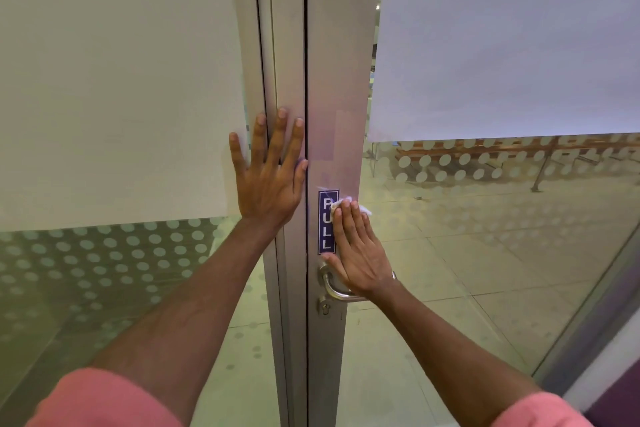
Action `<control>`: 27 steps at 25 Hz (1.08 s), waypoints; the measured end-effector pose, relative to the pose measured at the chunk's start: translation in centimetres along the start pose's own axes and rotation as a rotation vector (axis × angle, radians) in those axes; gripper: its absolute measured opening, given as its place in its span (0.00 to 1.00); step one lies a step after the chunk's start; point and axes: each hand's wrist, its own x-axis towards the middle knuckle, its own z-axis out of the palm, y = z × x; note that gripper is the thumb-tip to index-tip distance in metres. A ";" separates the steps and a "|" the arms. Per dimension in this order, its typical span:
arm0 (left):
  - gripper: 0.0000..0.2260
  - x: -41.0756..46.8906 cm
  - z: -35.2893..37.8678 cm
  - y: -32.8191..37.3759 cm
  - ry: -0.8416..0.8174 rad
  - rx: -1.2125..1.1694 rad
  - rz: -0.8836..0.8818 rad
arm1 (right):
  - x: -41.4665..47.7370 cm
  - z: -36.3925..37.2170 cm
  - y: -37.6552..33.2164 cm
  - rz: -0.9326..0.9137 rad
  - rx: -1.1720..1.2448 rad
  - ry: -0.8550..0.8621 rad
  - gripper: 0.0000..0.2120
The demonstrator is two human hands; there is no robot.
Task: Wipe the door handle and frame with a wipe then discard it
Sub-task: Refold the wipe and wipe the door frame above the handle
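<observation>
A silver metal door frame [341, 87] runs up the middle of the view. My right hand [358, 250] lies flat on it and presses a white wipe [346, 202] against the frame, over a blue PULL sticker [325, 229]. Only the wipe's top edge shows past my fingertips. Just below my right palm is the steel lever door handle [334, 289], with a keyhole [326, 308] under it. My left hand [272, 173] rests flat, fingers spread, on the neighbouring frame post [287, 55], holding nothing.
Frosted glass panels with dot patterns flank the frame on the left [121, 87] and right [502, 38]. Through the lower right glass I see a tiled floor [467, 253] and a wooden bench [485, 146]. A purple surface [616, 402] is at the bottom right.
</observation>
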 end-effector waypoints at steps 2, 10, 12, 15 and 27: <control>0.27 0.1 -0.1 -0.1 -0.003 0.005 -0.005 | -0.3 -0.2 0.5 -0.035 -0.051 -0.022 0.38; 0.26 0.0 -0.2 -0.1 -0.011 0.000 -0.004 | 4.8 -2.7 2.2 -0.066 -0.104 0.115 0.38; 0.26 0.0 -0.2 -0.1 -0.011 0.005 -0.006 | 4.8 -2.3 1.8 -0.036 -0.074 0.120 0.39; 0.26 0.1 -0.4 0.0 -0.009 0.001 0.002 | 2.9 -1.4 1.7 -0.103 -0.085 0.063 0.40; 0.26 0.1 -0.6 -0.1 -0.017 -0.021 -0.014 | 3.8 -1.4 1.4 -0.243 -0.107 0.048 0.38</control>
